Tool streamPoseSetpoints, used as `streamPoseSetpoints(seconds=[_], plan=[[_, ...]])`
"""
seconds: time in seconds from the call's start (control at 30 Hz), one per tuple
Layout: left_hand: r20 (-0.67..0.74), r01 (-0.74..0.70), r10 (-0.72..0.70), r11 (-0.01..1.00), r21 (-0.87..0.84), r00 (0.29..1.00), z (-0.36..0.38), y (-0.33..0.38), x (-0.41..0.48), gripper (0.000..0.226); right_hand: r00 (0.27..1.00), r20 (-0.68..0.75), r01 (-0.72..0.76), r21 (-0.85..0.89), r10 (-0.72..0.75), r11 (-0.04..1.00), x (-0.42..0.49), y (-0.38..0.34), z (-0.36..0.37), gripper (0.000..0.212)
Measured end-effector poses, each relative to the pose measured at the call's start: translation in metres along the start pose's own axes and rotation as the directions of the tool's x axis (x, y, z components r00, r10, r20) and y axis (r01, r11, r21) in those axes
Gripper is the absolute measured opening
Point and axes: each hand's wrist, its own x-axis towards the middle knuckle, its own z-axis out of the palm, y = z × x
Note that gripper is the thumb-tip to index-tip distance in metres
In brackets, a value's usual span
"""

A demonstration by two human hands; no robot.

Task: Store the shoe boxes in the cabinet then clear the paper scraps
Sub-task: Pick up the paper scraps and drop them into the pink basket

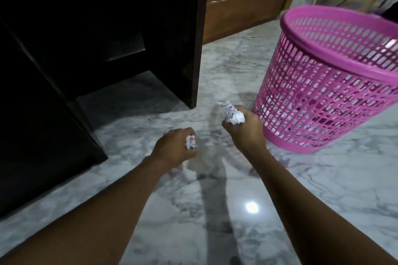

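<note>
Right hand point(247, 132) around paper scrap point(233, 115) (crumpled)

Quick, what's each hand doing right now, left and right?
Left hand: closed grip on a small crumpled paper scrap.
Right hand: closed grip on a larger crumpled paper wad, near the pink basket.

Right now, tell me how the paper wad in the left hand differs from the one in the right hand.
The left wad is mostly buried in the left hand; the right wad bulges out above the right hand and looks bigger. The right wad is close to the pink mesh wastebasket; the left wad is farther from it. Both are crumpled white paper.
</note>
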Motion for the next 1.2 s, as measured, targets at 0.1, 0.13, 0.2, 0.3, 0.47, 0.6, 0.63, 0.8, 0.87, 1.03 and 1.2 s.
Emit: streamPoseSetpoints(seconds=[0.1,0.13,0.2,0.3,0.47,0.6,0.63,0.8,0.87,1.03,1.2], plan=[[-0.211,-0.108,0.074,0.982,-0.156,0.975,-0.045,0.054,0.041,0.015,0.992,-0.016,0.128,0.017,-0.128,0.992,0.034,-0.053,-0.031,0.04],[-0.273,-0.153,0.09,0.964,-0.22,0.958,-0.06,0.075,0.055,0.019,0.983,-0.031,0.18,0.01,-0.18,0.984,0.046,-0.071,-0.047,0.042],[-0.363,-0.236,0.105,0.911,-0.339,0.926,-0.091,0.122,0.077,0.024,0.959,-0.063,0.275,-0.022,-0.276,0.961,0.068,-0.106,-0.086,0.042],[-0.418,-0.328,0.119,0.817,-0.474,0.901,-0.124,0.193,0.104,0.014,0.904,-0.15,0.391,-0.083,-0.4,0.917,0.097,-0.14,-0.151,0.024],[-0.466,-0.384,0.088,0.709,-0.592,0.881,-0.122,0.3,0.145,0.014,0.925,-0.321,0.142,-0.203,-0.203,0.969,0.129,-0.096,-0.247,0.017],[-0.307,-0.207,0.016,0.771,-0.602,0.952,-0.08,0.345,0.173,0.009,0.945,-0.3,-0.176,-0.13,0.131,0.976,0.14,-0.035,-0.288,0.018],[-0.268,-0.171,0.014,0.801,-0.573,0.963,-0.066,0.349,0.18,0.01,0.947,-0.279,-0.204,-0.128,0.162,0.971,0.142,-0.023,-0.294,0.022],[0.068,-0.02,0.025,0.997,-0.069,0.997,-0.032,0.354,0.196,0.06,0.949,-0.127,-0.299,-0.079,0.288,0.951,0.148,0.015,-0.302,0.084],[0.079,-0.081,0.072,0.989,0.121,0.994,-0.03,0.345,0.194,0.066,0.944,-0.096,-0.328,-0.147,0.317,0.933,0.15,0.02,-0.303,0.104],[-0.377,-0.061,0.185,0.946,0.318,0.908,-0.032,0.332,0.176,0.061,0.965,-0.069,-0.262,-0.312,0.253,0.913,0.148,0.017,-0.31,0.082],[-0.21,0.283,-0.361,0.902,-0.324,0.909,-0.041,0.314,0.173,0.043,0.885,-0.327,-0.466,-0.626,0.331,0.625,0.137,0.024,-0.321,0.077]])
